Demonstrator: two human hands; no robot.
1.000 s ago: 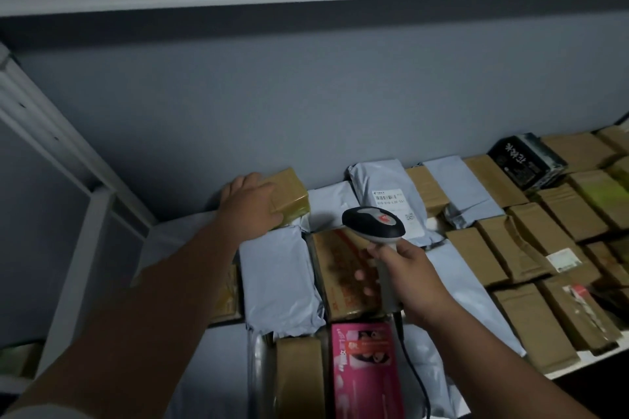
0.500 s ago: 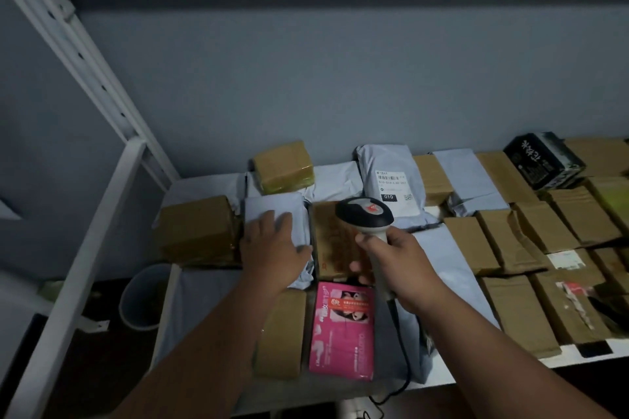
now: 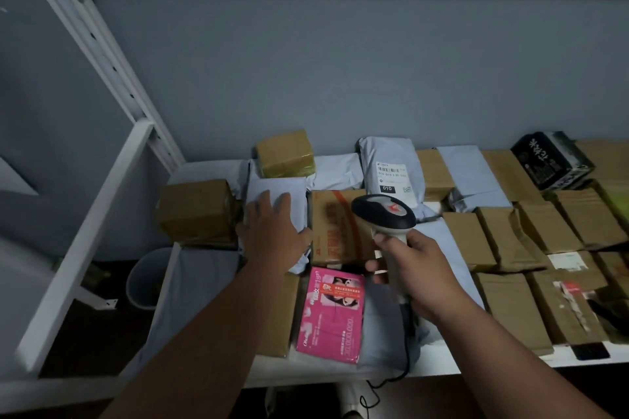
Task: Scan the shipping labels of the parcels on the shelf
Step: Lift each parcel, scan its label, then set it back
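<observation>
- shelf (image 3: 442,366) is white and pretty much packed edge to edge with parcels; grey wall right behind, white slotted upright (image 3: 102,44) on the left side
- left hand (image 3: 272,231) lies flat with fingers spread on a grey poly mailer (image 3: 272,189); it's pressing down, not clutching anything; the mailer looks soft and crinkly, no label showing on the bit I can see
- right hand (image 3: 418,272) is wrapped round the handle of the barcode scanner (image 3: 383,211); smooth plastic thing, dark oval head with a red patch on top, pale handle, black cable (image 3: 405,350) hanging off the front edge of the shelf
- scanner head hovers over a brown carton with orange print (image 3: 335,224), which sits just beside the mailer under the left hand
- the one label you can actually read sits behind the scanner: white shipping label (image 3: 391,177) on a puffy grey bag (image 3: 389,160), barcode and a black "010" block
- taped brown box (image 3: 284,153) at the back left, another taped brown box (image 3: 195,209) at the left end; glossy tape on both
- pink printed box (image 3: 332,313) at the front, between the two forearms
- right half is rows of flat brown paper parcels (image 3: 503,238); black box with white characters (image 3: 548,160) at the far back
- pale bin (image 3: 143,279) on the floor below the left end
</observation>
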